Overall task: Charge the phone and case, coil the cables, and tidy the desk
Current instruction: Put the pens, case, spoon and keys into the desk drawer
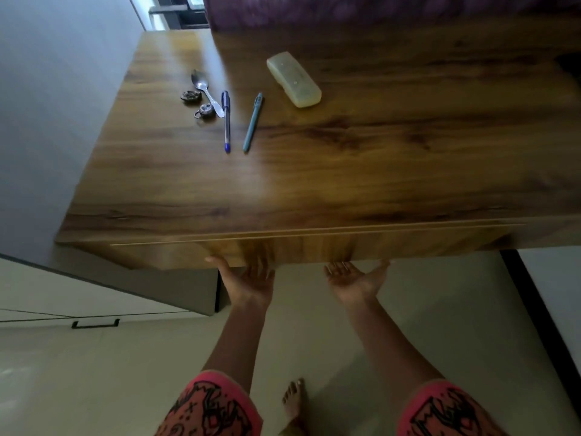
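Note:
A wooden desk [314, 184] fills the upper view. Both my hands reach under its front drawer panel [298, 247]. My left hand [248, 278] lies palm up with fingers straight, fingertips hidden beneath the panel's lower edge. My right hand [355, 278] is also palm up, fingers extended toward the same edge. On the desktop lie a yellowish translucent case [294, 78], a blue pen [226, 121], a teal pen [253, 122], a metal spoon [206, 91] and two small dark metal items [196, 103]. No phone or cable is in view.
A grey wall stands left of the desk. A pale cabinet with a black handle [94, 324] sits at lower left. A purple curtain [377, 11] hangs behind the desk. My bare foot [294, 401] is on the light floor below.

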{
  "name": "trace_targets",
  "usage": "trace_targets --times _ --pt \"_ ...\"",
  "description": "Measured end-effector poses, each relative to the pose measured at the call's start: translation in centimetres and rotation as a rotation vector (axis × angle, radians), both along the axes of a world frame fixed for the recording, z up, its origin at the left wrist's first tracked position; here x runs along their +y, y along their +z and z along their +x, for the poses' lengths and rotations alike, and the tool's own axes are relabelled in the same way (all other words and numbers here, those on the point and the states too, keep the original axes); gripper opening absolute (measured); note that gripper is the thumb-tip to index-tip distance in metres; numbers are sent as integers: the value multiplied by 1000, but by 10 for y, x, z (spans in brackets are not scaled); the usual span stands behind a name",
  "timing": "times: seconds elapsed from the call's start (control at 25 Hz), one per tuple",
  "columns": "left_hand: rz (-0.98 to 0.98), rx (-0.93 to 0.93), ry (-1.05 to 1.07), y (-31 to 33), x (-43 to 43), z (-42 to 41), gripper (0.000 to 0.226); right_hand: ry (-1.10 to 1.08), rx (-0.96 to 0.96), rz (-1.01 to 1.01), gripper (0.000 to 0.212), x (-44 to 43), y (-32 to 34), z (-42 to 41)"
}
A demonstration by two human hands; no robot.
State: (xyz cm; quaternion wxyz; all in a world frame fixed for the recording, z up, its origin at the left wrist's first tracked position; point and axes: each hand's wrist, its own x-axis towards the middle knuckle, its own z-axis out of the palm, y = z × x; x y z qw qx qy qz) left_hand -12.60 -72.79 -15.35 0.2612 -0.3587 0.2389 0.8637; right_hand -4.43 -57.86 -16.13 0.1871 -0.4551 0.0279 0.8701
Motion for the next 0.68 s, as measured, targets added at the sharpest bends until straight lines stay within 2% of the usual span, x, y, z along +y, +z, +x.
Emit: trace_targets --times 0.16,0.32,0.68 --pt "-27 41 33 -27 -5 -19 95 -97 16 28 111 0 -11 -16" --pt "-49 82 -10 -39 -11 -15 98 -68 8 62 113 -3 -18 -12" --pt "-107 75 -29 -37 -49 58 101 -46 3 68 115 -39 -27 60"
